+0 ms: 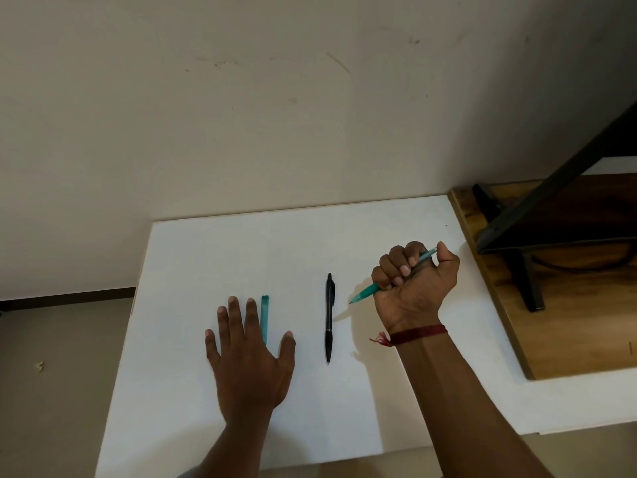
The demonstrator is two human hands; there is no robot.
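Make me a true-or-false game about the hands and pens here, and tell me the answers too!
1. The right hand grips the teal pen. True.
2. The left hand holds the black pen. False: the pen lies on the white board between the hands, and neither hand touches it.
3. The teal cap lies beside the left hand's index finger. True.
4. The left hand is curled into a fist. False: it lies flat with its fingers straight.

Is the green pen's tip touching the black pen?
Apart. The head view shows white board between the black pen and the tip of the green pen that the right hand grips.
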